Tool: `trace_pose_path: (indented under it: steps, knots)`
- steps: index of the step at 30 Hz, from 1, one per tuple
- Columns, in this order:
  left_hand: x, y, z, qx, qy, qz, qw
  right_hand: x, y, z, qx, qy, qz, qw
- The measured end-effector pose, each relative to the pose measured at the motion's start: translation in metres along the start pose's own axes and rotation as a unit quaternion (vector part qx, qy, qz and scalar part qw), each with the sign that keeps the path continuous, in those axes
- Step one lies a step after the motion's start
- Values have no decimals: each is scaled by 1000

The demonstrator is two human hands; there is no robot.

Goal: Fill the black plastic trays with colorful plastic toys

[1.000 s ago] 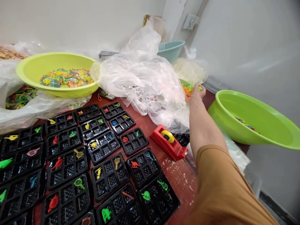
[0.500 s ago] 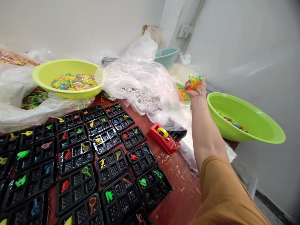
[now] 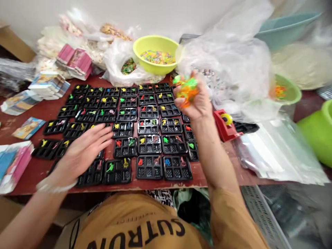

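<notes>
A red-brown worktop is seen from above, spread with a wide grid of black compartment trays set edge to edge; most compartments already hold one small coloured plastic toy each. A heap of clear plastic bags is piled at the right rear, with a yellow-green basin of mixed coloured pieces behind the trays and a smaller green bowl of orange pieces to the right. Stacks of printed cards are kept at the left edge, and a red tape dispenser sits just beside the right-hand trays.

The right hand is raised above the rear rows of trays, its grip closed around a handful of toys, green and orange, which bulge above the fingers. The left hand is held flat and open over the trays at the front left, holding nothing; whether it touches them cannot be told through the blur.

For the step in hand, judged to be dealing the pieces out into the trays, the handful is best kept loosely cupped and low over the grid, so that one piece at a time can be fed out by thumb into an empty compartment. The trays would be steadied by the flat hand, since they look light and easily nudged out of line.
</notes>
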State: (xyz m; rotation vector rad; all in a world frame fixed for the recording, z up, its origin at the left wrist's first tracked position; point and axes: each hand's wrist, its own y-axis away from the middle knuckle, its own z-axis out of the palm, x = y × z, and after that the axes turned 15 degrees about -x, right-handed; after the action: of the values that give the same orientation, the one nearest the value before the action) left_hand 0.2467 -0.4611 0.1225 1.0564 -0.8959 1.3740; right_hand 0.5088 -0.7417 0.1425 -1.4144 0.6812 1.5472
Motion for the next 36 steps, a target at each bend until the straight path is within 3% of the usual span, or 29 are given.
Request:
trace_pose_path:
  steps: [3,6,8,11,16,22,27,32,36]
  knots:
    - [-25,-65,34,-36,127,29,991,50,21,82,-74,-99,-8,992]
    - [-44,-107,64,-42,230,39,971,94,46,136,-55,-104,-43,992]
    - [-56,-112,69,-27,261,47,964,116,63,159,-9,-74,-100,992]
    - [-72,-101,61,-10,272,73,960,136,87,179,33,38,-173,984]
    - [-82,-83,41,1,294,85,952,143,109,197,43,214,-199,955]
    - [-78,-71,30,-29,379,78,922,148,113,205,17,275,-237,932]
    - [-84,-69,31,-8,437,41,898,150,107,199,45,360,-303,881]
    - [-96,-73,41,3,473,14,881,147,100,188,76,443,-238,861]
    - [-107,-80,44,17,483,-21,875,150,97,185,70,454,-219,861]
